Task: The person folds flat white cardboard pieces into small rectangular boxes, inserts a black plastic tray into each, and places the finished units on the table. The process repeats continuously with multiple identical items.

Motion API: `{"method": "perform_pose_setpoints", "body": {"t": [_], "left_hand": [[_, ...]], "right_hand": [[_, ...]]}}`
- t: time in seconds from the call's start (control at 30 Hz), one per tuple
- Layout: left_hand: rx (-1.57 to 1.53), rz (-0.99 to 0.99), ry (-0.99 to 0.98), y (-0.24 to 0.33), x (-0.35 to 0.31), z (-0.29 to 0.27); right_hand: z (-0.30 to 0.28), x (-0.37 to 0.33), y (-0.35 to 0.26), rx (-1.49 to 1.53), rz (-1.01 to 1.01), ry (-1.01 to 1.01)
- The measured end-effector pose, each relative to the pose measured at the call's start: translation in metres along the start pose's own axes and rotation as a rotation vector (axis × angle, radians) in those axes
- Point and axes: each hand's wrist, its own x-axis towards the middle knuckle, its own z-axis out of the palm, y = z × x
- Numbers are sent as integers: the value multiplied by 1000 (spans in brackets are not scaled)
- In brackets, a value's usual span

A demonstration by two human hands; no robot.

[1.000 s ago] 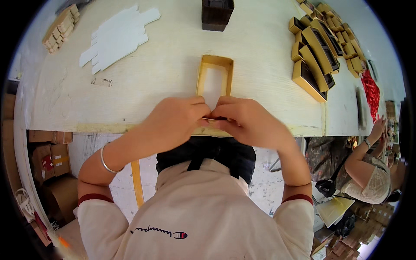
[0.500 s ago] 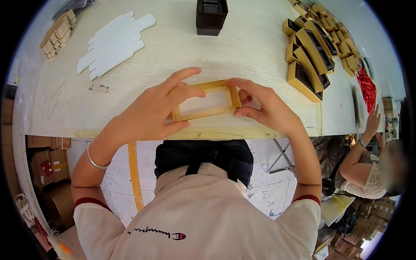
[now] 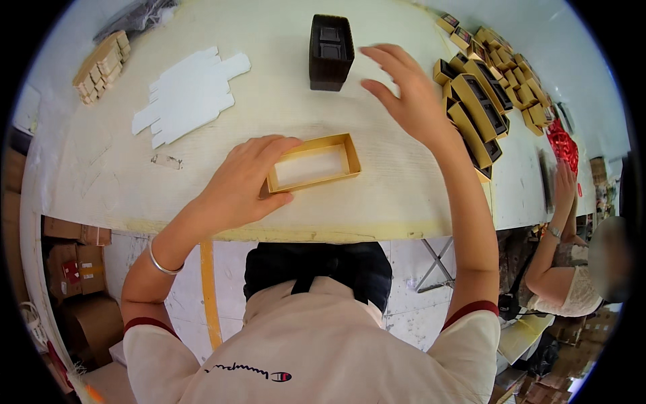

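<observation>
A small gold cardboard box (image 3: 353,153) with a white inside lies on the table, its upper side uncovered. Around its left end my left hand (image 3: 250,172) is closed, fingers on the far wall and thumb at the near one. My right hand (image 3: 404,94) is off the box, its fingers spread, holding nothing. It hovers just right of a stack of dark plastic trays (image 3: 330,64), apart from it. These nested trays have square hollows.
Flat white card blanks (image 3: 188,97) are piled at the left, beyond them folded gold pieces (image 3: 101,67). Several gold boxes with dark trays (image 3: 478,108) stand at the right. Farther right, another person's hand (image 3: 564,188) is by red material (image 3: 564,145). The table's edge (image 3: 323,233) runs before me.
My right hand has let go of the gold box and moved away toward the dark trays. My left hand still holds the box's left end, its fingers now closer in.
</observation>
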Motion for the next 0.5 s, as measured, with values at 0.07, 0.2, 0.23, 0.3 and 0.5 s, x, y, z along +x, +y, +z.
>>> {"method": "perform_pose_setpoints", "body": {"t": [0.07,0.2,0.23,0.3,0.5], "left_hand": [[-14,-42,13,-1,-1,-1],[-36,-70,3,-5,-1,-4],[-32,-43,21,-6,0,-4],[-28,-7,57,-6,-2,-2],[42,-78,-3,-4,-1,-7]], "right_hand": [[30,24,7,-73,-149,63],[43,48,15,-234,-85,-188],[40,51,16,-207,-69,-176],[36,56,13,-157,-37,-169],[-10,52,-6,223,181,12]]}}
